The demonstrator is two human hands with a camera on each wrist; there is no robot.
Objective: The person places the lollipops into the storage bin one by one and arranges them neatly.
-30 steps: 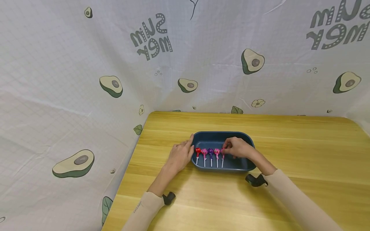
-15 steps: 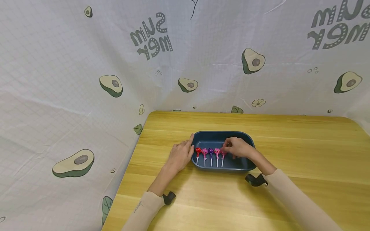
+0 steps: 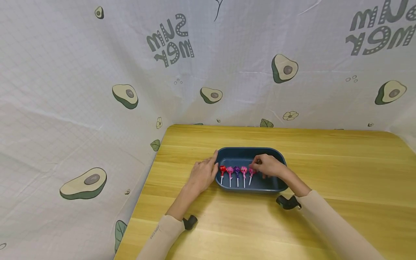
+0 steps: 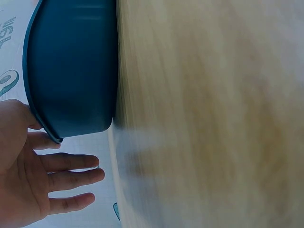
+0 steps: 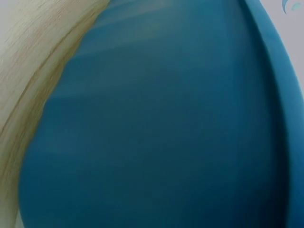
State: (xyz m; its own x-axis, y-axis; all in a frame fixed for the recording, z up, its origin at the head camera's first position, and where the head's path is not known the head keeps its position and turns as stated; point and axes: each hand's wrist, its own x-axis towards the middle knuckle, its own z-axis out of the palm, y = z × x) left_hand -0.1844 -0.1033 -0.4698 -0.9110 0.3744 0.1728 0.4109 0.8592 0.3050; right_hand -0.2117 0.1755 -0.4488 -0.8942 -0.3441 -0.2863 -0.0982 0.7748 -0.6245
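In the head view a dark blue oblong tray (image 3: 274, 184) holds a row of wrapped lollipops with white sticks. From the left stand a red lollipop (image 3: 222, 169), a pink lollipop (image 3: 229, 170), a purple lollipop (image 3: 237, 170) and another pink lollipop (image 3: 244, 170). At the row's right end my right hand (image 3: 269, 166) pinches a pink lollipop (image 3: 251, 172) by its head, partly hidden by the fingertips. My left hand (image 3: 202, 175) rests its thumb and index finger at the tray's left rim. The left wrist view shows its other fingers straight and spread beside the tray.
The tray stands on a wooden table (image 3: 234, 224). A white curtain (image 3: 240, 86) printed with avocados hangs behind the table and along its left side. Only the tray and some tabletop show in the right wrist view.
The stick of the right-end pink lollipop has swung slightly, its lower end a little higher now. Both hands have stayed almost in place.
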